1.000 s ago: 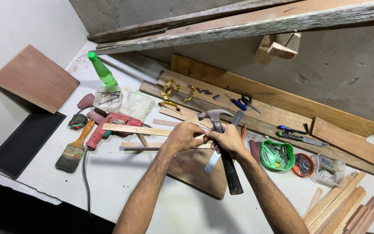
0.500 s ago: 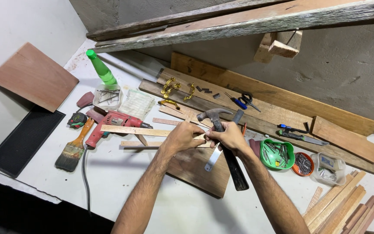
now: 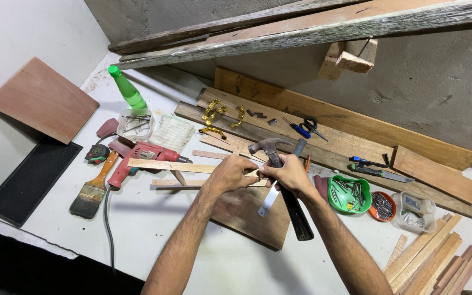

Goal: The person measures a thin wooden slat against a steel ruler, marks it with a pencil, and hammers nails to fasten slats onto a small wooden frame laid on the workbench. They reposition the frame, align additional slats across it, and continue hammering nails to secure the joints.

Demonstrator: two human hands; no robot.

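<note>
**Two hands meet over a cluttered bench**

A white bench (image 3: 154, 229) stands against a rough grey wall, with weathered planks (image 3: 301, 27) slanting overhead. Near the bench's middle, the left hand (image 3: 231, 173) and right hand (image 3: 288, 173) meet above a brown board (image 3: 247, 213). The right hand's fingers are clenched around the dark handle of a hammer (image 3: 279, 180), whose steel head points toward the back edge. The left hand's fingers pinch at a thin wood strip (image 3: 170, 165), which runs out to the left; whether they also hold something small between the hands, I cannot tell. A flat metal bracket (image 3: 267, 203) pokes out beneath the right hand.

Left of the hands lie a red drill (image 3: 137, 158), a brush (image 3: 91, 191) and a tape measure (image 3: 96, 154), with a green bottle (image 3: 127, 90) toward the back left corner. To the right sit a green bowl (image 3: 348, 194) of nails and an orange dish (image 3: 382, 206). Scissors (image 3: 304, 127) and brass handles (image 3: 217, 114) rest on long boards (image 3: 356, 123) along the back edge. Wood slats (image 3: 432, 259) pile up at the front right corner.
</note>
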